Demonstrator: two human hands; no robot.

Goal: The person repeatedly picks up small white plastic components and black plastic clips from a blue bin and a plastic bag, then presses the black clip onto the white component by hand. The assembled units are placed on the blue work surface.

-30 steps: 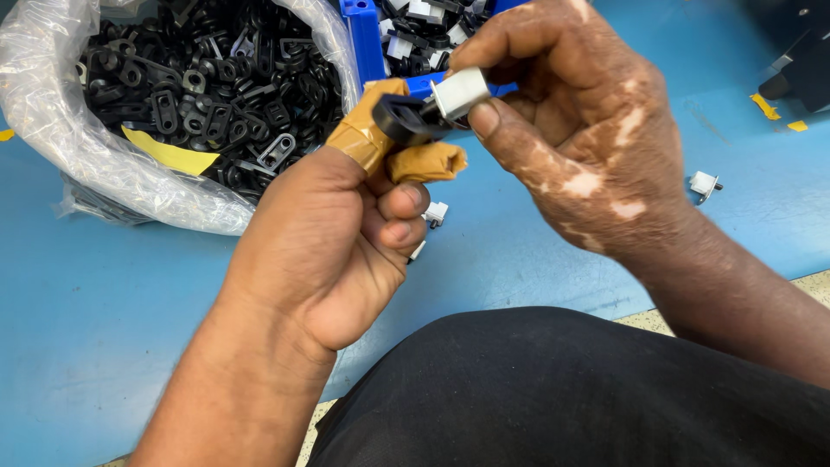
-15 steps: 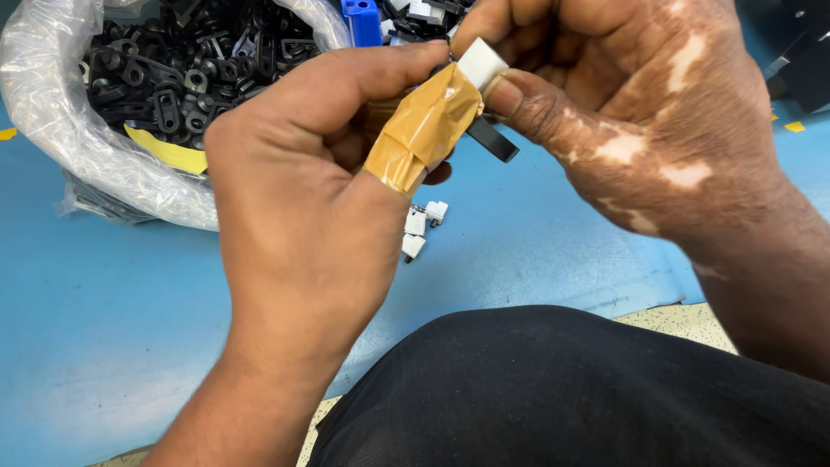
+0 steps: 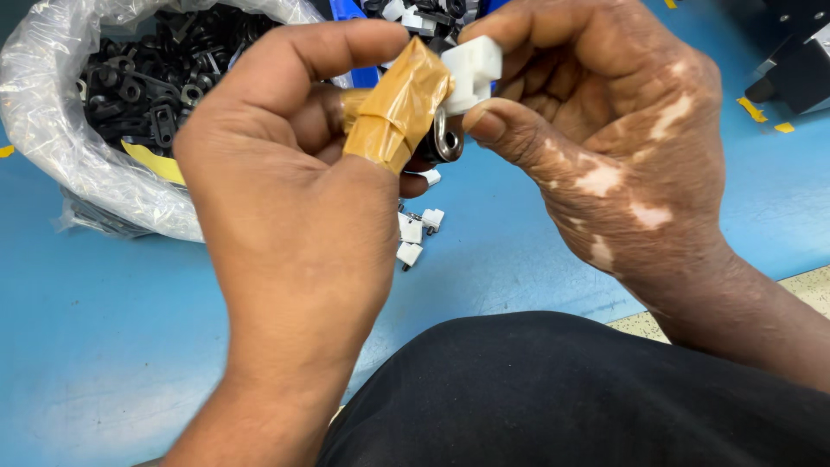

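Observation:
My left hand (image 3: 294,199) is raised over the blue table, its thumb wrapped in tan tape (image 3: 393,108), and it pinches a small black part with a metal ring (image 3: 445,138). My right hand (image 3: 605,138) holds a small white plastic clip (image 3: 471,73) between thumb and forefinger, pressed against that black part. Both hands meet at the top middle of the head view. A few loose white clips (image 3: 415,229) lie on the table just below the hands.
A clear plastic bag (image 3: 95,173) full of black plastic parts (image 3: 147,95) sits at the upper left, with a yellow slip inside. A blue bin (image 3: 350,10) with mixed parts is behind the hands. Dark equipment (image 3: 800,52) stands at the upper right. My dark-clothed leg (image 3: 588,398) fills the bottom.
My hands came closer to the camera and turned. The left hand rolled over the black part, and the right hand brought the white clip up against it.

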